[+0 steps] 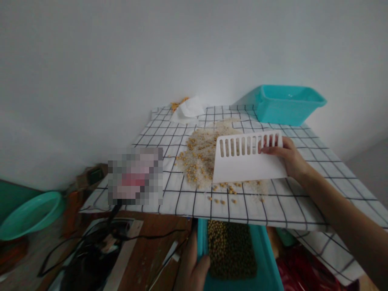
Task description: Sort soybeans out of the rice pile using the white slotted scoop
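Note:
In my right hand [291, 157] is a white plastic scraper [248, 167] with a row of slots along its top, gripped by its right end. It stands tilted over a spread pile of rice and yellow soybeans [200, 153] on the checked tablecloth [182, 204], hiding part of the pile. My left hand [194, 262] grips the left rim of a turquoise bin [268, 258] below the table's front edge. Inside the bin lie yellow soybeans [216, 238] on the left and darker green beans [241, 250] on the right.
Another turquoise bin [281, 109] stands at the table's back right. White tissue [189, 110] lies at the back, beside something orange-yellow [178, 104]. A pixelated object is on the table's left. Lower left are a green basin [33, 214], a black bag [91, 258] and cables.

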`<state>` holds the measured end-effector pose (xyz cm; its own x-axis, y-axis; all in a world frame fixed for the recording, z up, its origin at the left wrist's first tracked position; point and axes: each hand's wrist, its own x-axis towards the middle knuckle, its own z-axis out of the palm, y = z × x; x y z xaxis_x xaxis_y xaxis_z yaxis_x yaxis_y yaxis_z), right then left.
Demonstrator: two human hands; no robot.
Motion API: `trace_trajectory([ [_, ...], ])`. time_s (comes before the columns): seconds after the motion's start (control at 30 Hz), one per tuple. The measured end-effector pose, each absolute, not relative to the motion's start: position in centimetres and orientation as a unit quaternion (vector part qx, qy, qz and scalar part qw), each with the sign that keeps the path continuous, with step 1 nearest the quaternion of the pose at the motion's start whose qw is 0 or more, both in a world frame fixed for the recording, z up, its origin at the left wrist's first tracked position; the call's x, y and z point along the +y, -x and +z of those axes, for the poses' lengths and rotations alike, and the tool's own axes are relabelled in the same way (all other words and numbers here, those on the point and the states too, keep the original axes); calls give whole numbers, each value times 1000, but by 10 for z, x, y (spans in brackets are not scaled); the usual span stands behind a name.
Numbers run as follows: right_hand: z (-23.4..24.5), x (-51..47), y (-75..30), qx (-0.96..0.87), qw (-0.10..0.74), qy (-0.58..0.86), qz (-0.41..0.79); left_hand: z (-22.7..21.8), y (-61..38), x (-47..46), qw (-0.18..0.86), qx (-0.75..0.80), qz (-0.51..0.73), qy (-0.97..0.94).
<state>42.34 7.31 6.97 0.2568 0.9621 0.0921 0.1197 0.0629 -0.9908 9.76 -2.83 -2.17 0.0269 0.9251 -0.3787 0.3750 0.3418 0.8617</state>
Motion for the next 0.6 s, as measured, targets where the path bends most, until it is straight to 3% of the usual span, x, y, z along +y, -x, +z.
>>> trace_trajectory([
  [0.27,68,73,-423,-476,554,550,404,-13,-106,-18,526,656,235,-487],
  [0.5,61,76,-430,-533,495,520,448,-7,-114,-16,553,602,280,-503],
  [0.6,61,77,-430,-520,506,521,450,-11,-111,-16,556,585,297,-511],
])
